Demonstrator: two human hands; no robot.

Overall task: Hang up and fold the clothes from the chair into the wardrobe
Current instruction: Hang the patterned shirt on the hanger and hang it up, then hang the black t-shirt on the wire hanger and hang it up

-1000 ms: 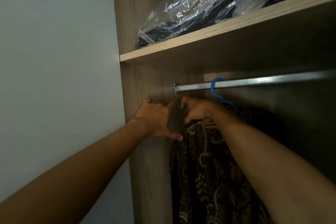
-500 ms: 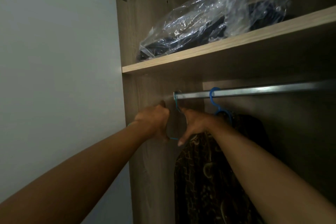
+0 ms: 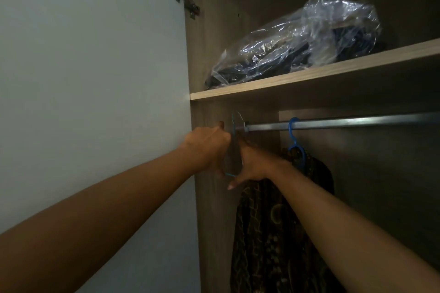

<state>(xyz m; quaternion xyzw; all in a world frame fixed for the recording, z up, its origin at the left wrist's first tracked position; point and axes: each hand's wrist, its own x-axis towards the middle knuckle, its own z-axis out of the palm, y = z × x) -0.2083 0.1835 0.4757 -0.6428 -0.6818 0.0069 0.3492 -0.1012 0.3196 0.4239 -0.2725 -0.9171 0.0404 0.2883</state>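
A metal rail (image 3: pixel 345 122) runs across the wardrobe under a wooden shelf (image 3: pixel 309 76). A dark patterned garment (image 3: pixel 269 233) hangs from it on a blue hanger (image 3: pixel 295 143). At the rail's left end, close to the wardrobe's side wall, both hands meet around a thin teal hanger (image 3: pixel 234 123). My left hand (image 3: pixel 209 147) grips it with curled fingers. My right hand (image 3: pixel 252 164) holds it from the right, thumb pointing down. The hands hide most of this hanger; only its hook and a low corner show.
A clear plastic bag (image 3: pixel 297 43) with dark clothes lies on the shelf. The white wardrobe door (image 3: pixel 90 66) stands open at the left on its hinge (image 3: pixel 187 3). The wardrobe's side wall (image 3: pixel 214 221) is right beside my left hand. Right of the garment the rail is bare.
My left hand has closed its fingers, which lay spread on the side wall. The thin hanger's hook now shows just left of the rail's end. The view has tilted, showing the rail lower.
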